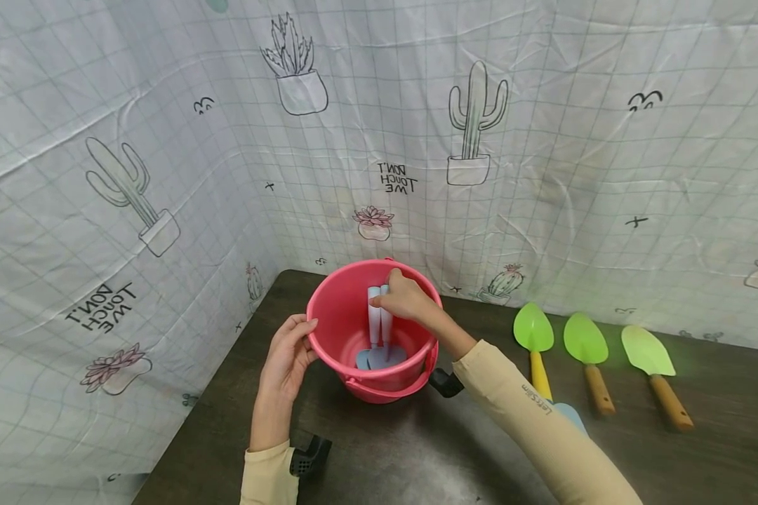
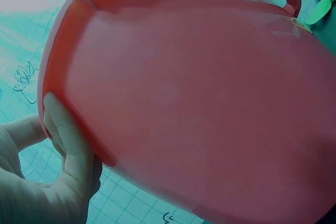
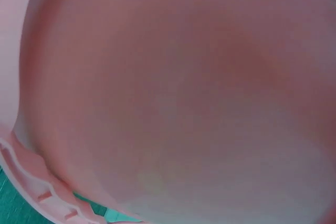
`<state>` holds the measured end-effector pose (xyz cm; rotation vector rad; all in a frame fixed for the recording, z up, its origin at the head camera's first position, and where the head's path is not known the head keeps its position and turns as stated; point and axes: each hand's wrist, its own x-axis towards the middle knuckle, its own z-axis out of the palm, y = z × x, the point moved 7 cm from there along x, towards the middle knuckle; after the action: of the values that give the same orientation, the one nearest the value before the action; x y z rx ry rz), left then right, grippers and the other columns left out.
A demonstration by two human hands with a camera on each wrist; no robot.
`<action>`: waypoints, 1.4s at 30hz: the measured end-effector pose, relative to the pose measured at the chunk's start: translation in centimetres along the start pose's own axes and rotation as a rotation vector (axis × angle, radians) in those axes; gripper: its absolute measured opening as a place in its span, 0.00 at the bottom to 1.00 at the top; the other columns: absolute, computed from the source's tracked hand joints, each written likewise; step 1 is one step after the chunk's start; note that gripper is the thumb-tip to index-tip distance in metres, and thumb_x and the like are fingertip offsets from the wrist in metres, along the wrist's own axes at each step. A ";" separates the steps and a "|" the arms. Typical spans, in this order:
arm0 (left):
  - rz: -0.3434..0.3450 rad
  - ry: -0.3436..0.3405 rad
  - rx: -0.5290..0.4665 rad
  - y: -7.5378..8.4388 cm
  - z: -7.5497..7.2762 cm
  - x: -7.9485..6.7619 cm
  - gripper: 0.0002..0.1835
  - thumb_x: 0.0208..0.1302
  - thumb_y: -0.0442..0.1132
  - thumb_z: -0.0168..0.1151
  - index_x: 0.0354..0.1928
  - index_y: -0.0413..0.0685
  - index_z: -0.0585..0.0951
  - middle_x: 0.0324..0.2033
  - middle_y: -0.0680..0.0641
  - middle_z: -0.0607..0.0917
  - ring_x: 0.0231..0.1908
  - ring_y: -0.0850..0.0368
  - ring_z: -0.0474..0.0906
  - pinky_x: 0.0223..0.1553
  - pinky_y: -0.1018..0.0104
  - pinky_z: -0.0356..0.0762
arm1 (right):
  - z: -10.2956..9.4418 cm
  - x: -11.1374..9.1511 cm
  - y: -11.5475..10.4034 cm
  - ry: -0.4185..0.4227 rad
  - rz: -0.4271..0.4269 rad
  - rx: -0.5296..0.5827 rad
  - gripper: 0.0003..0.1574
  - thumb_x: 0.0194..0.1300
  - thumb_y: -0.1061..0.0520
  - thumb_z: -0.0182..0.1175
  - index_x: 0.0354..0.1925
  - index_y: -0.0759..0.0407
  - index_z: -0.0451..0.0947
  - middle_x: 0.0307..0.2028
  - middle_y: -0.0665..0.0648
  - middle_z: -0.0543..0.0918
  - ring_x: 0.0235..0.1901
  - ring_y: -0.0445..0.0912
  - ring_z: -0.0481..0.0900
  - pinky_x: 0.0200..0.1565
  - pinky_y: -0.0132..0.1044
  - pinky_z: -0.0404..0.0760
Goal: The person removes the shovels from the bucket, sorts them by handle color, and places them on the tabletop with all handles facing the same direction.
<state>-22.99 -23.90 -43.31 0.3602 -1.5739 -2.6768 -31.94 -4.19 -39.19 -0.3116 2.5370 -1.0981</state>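
Observation:
A pink bucket [image 1: 337, 326] stands on the dark table, its handle folded down at the front. My left hand [image 1: 288, 351] grips its rim on the left, thumb over the edge and fingers outside; the left wrist view shows this hand [image 2: 68, 156] against the outer wall [image 2: 184, 103]. Inside the bucket, two small shovels with white handles [image 1: 375, 326] and blue-grey blades [image 1: 388, 356] stand side by side, blades down. My right hand [image 1: 407, 296] reaches over the rim and pinches the handles near their tops. The right wrist view shows only the bucket wall [image 3: 157, 103].
To the right lie a green trowel with a yellow handle [image 1: 541, 379], a green trowel with a wooden handle [image 1: 600, 391] and a pale green, wooden-handled trowel [image 1: 669, 403]. A light blue piece [image 1: 571, 417] shows partly behind my right sleeve. Patterned cloth [image 1: 543, 175] hangs behind.

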 end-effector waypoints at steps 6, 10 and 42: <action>-0.004 0.000 0.003 -0.1 0.0 -0.1 0.03 0.75 0.30 0.52 0.40 0.44 0.73 0.33 0.46 0.82 0.28 0.58 0.82 0.28 0.69 0.83 | 0.1 0.0 0.2 0.008 -0.009 0.007 0.35 0.70 0.56 0.65 0.63 0.72 0.61 0.30 0.58 0.71 0.28 0.47 0.71 0.33 0.36 0.75; -0.008 0.001 0.003 -0.1 -0.1 -0.1 0.03 0.75 0.30 0.53 0.40 0.43 0.73 0.33 0.46 0.82 0.28 0.58 0.82 0.28 0.69 0.83 | 0.2 -0.1 0.1 0.034 -0.042 0.000 0.30 0.70 0.57 0.65 0.60 0.70 0.63 0.26 0.56 0.70 0.24 0.46 0.69 0.30 0.34 0.74; 0.006 -0.023 0.012 0.1 0.0 -0.1 0.03 0.73 0.30 0.57 0.43 0.39 0.74 0.36 0.42 0.81 0.29 0.58 0.83 0.30 0.70 0.85 | 0.3 -1.1 -1.4 -0.160 -0.198 -0.309 0.16 0.55 0.67 0.73 0.18 0.61 0.77 0.16 0.51 0.76 0.18 0.40 0.71 0.22 0.28 0.73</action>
<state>-22.92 -23.88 -43.22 0.3253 -1.5955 -2.6780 -30.78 -4.97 -38.04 -0.7148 2.5661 -0.7065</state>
